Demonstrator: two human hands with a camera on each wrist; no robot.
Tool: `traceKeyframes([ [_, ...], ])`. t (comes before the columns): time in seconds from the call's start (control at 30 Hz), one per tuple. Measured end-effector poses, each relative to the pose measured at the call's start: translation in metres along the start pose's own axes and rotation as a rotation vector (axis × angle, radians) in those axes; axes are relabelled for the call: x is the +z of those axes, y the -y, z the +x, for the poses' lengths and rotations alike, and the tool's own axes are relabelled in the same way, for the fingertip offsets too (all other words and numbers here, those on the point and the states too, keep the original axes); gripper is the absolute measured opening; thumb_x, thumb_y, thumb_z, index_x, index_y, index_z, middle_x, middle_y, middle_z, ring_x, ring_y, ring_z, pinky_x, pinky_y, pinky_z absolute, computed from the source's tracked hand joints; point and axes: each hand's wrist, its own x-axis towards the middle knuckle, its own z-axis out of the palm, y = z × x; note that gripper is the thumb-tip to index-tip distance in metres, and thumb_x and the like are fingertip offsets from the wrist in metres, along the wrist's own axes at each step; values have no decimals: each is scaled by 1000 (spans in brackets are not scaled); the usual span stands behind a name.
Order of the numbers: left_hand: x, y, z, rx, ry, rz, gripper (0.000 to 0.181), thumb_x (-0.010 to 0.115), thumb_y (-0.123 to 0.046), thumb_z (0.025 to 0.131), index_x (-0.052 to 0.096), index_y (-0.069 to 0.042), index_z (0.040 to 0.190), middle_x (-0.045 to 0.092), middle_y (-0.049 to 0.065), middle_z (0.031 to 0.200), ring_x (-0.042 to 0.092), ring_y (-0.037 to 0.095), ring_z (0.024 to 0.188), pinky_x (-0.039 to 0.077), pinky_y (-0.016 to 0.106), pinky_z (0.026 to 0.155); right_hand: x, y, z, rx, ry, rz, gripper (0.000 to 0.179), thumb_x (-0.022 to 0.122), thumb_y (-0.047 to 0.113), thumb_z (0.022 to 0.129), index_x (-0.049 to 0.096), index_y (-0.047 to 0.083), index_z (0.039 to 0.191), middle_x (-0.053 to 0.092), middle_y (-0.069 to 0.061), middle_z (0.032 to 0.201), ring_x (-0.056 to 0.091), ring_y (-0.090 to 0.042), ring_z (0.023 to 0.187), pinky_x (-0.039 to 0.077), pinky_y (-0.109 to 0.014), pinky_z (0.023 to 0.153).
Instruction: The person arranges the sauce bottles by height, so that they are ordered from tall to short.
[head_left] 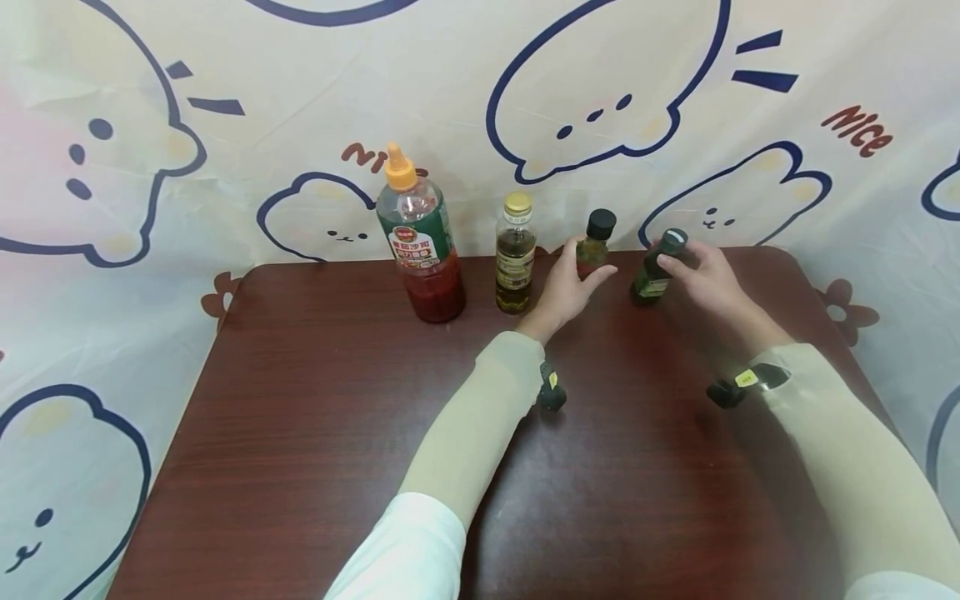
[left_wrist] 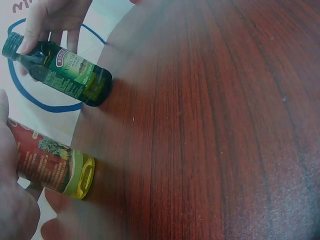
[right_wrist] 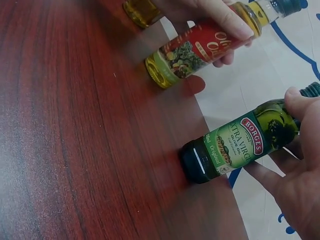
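Near the table's back edge, my left hand [head_left: 564, 287] grips a clear olive oil bottle [right_wrist: 192, 54] with a red label and a dark cap. To its right my right hand [head_left: 712, 285] holds a dark green Borges extra virgin olive oil bottle [right_wrist: 235, 142] round its neck, thumb toward the front. That green bottle [head_left: 651, 279] leans a little in the head view. Its base is at the tabletop; whether it touches cannot be told. The two held bottles stand apart, side by side. Fingers behind the red-labelled bottle are partly hidden.
Left of my left hand stands an oil bottle [head_left: 515, 258] with a yellow cap. Further left is a large bottle of red sauce [head_left: 427, 258] with an orange nozzle. The dark red wooden table [head_left: 337, 433] meets a printed cloth backdrop [head_left: 315, 100] behind.
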Motion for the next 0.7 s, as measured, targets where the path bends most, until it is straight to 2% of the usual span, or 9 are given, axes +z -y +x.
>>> traceKeyframes([
  [0.17, 1, 0, 0, -4, 4, -1, 67, 70, -36, 98, 34, -15, 150, 56, 5, 138, 54, 16, 124, 44, 31, 106, -1, -3, 1, 1, 0, -7, 51, 59, 35, 104, 56, 2, 143, 60, -22, 139, 56, -26, 127, 43, -36, 104],
  [0.43, 1, 1, 0, 1, -2, 0, 69, 69, -39, 97, 34, -15, 151, 56, 4, 139, 53, 15, 126, 44, 30, 107, -3, -4, 1, 6, 52, 10, 55, 58, 34, 104, 50, 1, 148, 55, -22, 144, 49, -37, 136, 36, -56, 113],
  [0.7, 0, 1, -1, -3, -7, 45, 71, 68, -43, 97, 34, -14, 152, 54, 5, 142, 52, 15, 129, 42, 32, 110, -4, -5, 0, 24, 75, 26, 59, 59, 37, 104, 47, 2, 150, 52, -21, 148, 45, -39, 139, 30, -60, 115],
])
